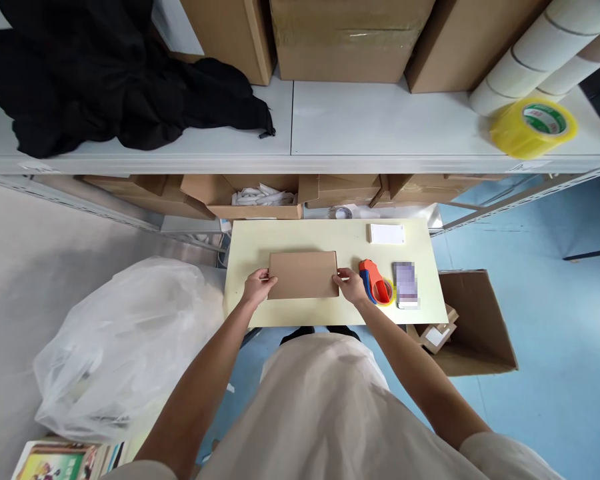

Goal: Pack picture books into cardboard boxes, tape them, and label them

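A flat brown cardboard box (303,275) lies on the pale yellow table (250,238). My left hand (259,287) grips its left edge, the thumb on top near the corner. At the opposite end, my right hand (350,285) pinches the right edge between thumb and fingers. Just right of that hand sits a red and blue tape dispenser (374,281) with a yellow tape roll in it. Beside the dispenser lies a purple-grey packet (406,283), partly blurred. A small stack of white cards (387,233) rests at the table's back right.
A grey shelf (350,123) spans the back, bearing cartons, black cloth (130,80) and a yellow tape roll (534,127). On the floor at right stands an open carton (480,320) holding small boxes. A large translucent plastic bag (130,340) bulges at left, above some books (55,463).
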Demonstrator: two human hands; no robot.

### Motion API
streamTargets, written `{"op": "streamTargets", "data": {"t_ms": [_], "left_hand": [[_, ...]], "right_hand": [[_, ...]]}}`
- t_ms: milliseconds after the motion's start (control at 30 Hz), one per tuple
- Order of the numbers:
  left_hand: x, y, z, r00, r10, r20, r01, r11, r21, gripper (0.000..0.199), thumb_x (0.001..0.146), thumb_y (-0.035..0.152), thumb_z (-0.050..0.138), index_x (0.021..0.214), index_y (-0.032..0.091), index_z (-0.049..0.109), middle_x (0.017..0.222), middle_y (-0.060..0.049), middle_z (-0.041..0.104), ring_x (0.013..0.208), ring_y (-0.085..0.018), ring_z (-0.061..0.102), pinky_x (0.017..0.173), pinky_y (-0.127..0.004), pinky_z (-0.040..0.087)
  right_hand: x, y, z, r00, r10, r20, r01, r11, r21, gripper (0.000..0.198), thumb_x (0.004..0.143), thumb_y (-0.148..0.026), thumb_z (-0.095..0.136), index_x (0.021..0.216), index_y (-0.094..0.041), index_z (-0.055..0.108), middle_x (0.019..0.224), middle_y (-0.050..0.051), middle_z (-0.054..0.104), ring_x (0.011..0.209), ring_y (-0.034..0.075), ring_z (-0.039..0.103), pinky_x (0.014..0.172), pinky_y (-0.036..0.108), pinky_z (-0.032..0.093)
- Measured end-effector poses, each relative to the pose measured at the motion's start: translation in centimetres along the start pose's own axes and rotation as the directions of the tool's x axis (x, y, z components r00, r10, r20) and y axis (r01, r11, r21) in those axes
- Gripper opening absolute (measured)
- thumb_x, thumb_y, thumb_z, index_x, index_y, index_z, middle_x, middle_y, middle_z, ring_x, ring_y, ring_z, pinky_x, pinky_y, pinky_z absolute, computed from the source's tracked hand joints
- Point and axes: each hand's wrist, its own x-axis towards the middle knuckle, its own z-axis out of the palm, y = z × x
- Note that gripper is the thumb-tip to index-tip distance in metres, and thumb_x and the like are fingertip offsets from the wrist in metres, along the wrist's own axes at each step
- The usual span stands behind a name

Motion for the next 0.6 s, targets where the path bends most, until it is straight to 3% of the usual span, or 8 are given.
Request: {"op": "streamTargets", "data": {"t_ms": [133, 233, 400, 600], "left_hand": [[0.4, 0.1, 0.3, 0.999, -0.001, -0.034, 0.003, 0.999, 0.05, 0.045, 0.066, 0.02, 0.069, 0.109, 0.015, 0.058, 0.106, -0.012, 0.066, 0.081, -0.018, 0.067, 0.078, -0.031, 0.052], [0.2, 0.8, 0.4, 0.993, 0.091, -0.071, -0.075, 0.976, 0.203, 0.061, 0.066, 0.017, 0.068, 0.124, 0.016, 0.048, 0.118, -0.014, 0.059, 0.094, -0.022, 0.065, 0.087, -0.036, 0.049], [-1.3, 2.8, 0.8, 0.909, 0.416, -0.021, -0.357, 0.804, 0.476, 0.056, 0.069, 0.009, 0.058, 0.124, 0.013, 0.05, 0.123, -0.017, 0.053, 0.122, -0.032, 0.046, 0.103, -0.044, 0.036], [-2.4, 4.0, 1.0, 0.845, 0.516, 0.141, -0.467, 0.585, 0.663, 0.041, 0.074, 0.006, 0.046, 0.109, 0.02, 0.061, 0.12, -0.013, 0.056, 0.116, -0.032, 0.047, 0.091, -0.047, 0.041]], "right_hand": [[-0.1, -0.4, -0.2, 1.0, 0.006, 0.004, -0.005, 0.995, -0.101, 0.026, 0.08, -0.032, 0.057, 0.103, -0.021, 0.062, 0.096, 0.005, 0.07, 0.085, 0.017, 0.065, 0.073, 0.027, 0.049], [-0.2, -0.9, -0.3, 1.0, 0.009, -0.002, -0.009, 0.981, -0.191, 0.026, 0.081, -0.034, 0.056, 0.103, -0.022, 0.062, 0.097, 0.004, 0.07, 0.087, 0.019, 0.065, 0.073, 0.029, 0.048], [-0.8, -1.7, -0.1, 0.999, -0.035, -0.038, 0.02, 0.94, -0.341, 0.027, 0.083, -0.034, 0.053, 0.107, -0.025, 0.058, 0.098, 0.004, 0.069, 0.089, 0.022, 0.064, 0.07, 0.031, 0.046], [-1.2, -2.1, 0.4, 0.999, -0.044, -0.014, 0.032, 0.881, -0.473, 0.029, 0.087, -0.036, 0.047, 0.113, -0.026, 0.055, 0.1, 0.006, 0.068, 0.091, 0.023, 0.063, 0.07, 0.031, 0.044]]}}
